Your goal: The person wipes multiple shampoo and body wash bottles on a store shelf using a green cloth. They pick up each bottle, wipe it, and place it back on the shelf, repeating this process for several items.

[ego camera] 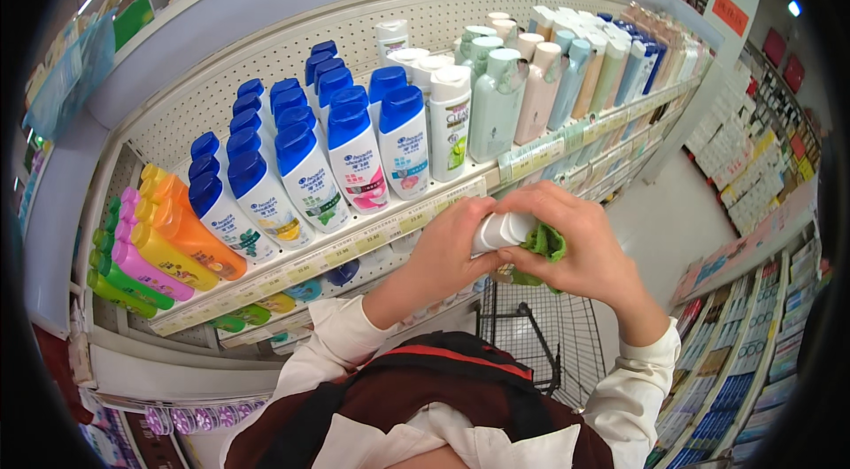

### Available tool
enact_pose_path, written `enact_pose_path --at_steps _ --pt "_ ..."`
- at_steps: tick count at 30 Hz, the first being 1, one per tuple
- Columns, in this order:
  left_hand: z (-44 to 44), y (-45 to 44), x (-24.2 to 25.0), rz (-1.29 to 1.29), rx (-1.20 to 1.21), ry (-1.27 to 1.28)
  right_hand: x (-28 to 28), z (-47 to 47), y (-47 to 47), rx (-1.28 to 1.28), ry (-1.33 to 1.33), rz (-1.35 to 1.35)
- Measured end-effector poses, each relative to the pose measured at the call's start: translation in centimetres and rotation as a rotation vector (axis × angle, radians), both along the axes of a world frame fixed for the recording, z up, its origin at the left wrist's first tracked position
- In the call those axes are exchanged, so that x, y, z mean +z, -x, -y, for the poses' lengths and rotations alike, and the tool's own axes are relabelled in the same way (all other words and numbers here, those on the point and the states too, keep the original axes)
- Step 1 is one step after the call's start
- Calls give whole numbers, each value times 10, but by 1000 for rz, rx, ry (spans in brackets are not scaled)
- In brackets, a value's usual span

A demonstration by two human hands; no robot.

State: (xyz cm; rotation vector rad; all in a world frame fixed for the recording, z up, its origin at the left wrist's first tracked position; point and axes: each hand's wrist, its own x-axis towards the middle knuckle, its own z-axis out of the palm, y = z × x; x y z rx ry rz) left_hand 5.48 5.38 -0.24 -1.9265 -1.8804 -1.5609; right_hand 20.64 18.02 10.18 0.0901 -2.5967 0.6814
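Observation:
Between my hands, in front of the shelf edge, is a white bottle [490, 234] with its cap end showing. My left hand [458, 234] grips it from the left side. A crumpled green cloth [546, 243] is bunched in my right hand [576, 245], against the right side of the bottle's cap. The lower part of the bottle is hidden by my fingers. Just beyond my hands, a white Clear shampoo bottle [450, 123] stands upright on the shelf. Left of it are rows of Head & Shoulders bottles [356, 160] with blue caps.
Pale green pump-style bottles [497, 107] and pink ones [536, 93] line the shelf to the right. Yellow bottles [174, 256] stand at its left end. A price-tag rail [372, 242] runs along the front edge. Below my hands is a black wire shopping cart [576, 329].

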Motion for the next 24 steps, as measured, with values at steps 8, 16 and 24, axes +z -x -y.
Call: enact_pose_path --at_steps 8,16,24 --pt "36 33 4 -129 247 -480 118 -28 5 165 326 -231" --pt "49 57 -51 -303 301 -405 222 -42 127 -56 -109 -43" --pt "55 71 -67 -302 202 -286 203 -66 257 53 -425 153"
